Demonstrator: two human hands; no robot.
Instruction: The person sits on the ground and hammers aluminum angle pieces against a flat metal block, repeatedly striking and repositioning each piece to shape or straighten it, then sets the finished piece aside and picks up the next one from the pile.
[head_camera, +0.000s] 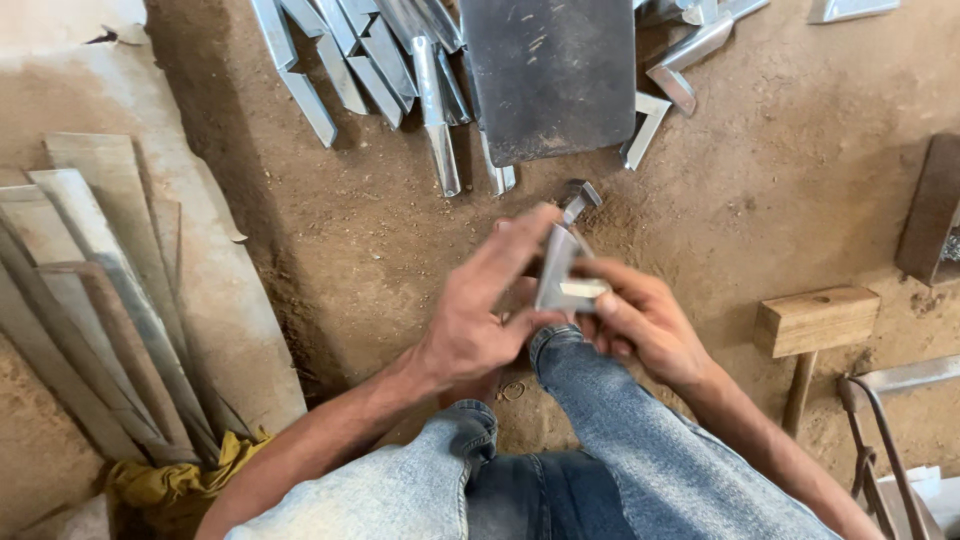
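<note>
I sit on a dirt floor with my knees in blue jeans (600, 430) below the view's middle. Both hands hold a short piece of aluminium channel (556, 270) above my knees. My left hand (480, 310) grips its lower left side, with the forefinger stretched along the top. My right hand (645, 320) pinches its lower right end between thumb and fingers. A small metal piece (580, 197) lies on the ground just beyond the channel.
Several cut aluminium sections (380, 60) lie at the top around a dark flat slab (550, 75). Wooden planks (90, 290) and a yellow cloth (180, 485) are at the left. A wooden mallet (815, 320) and a metal tool (880, 420) lie at the right.
</note>
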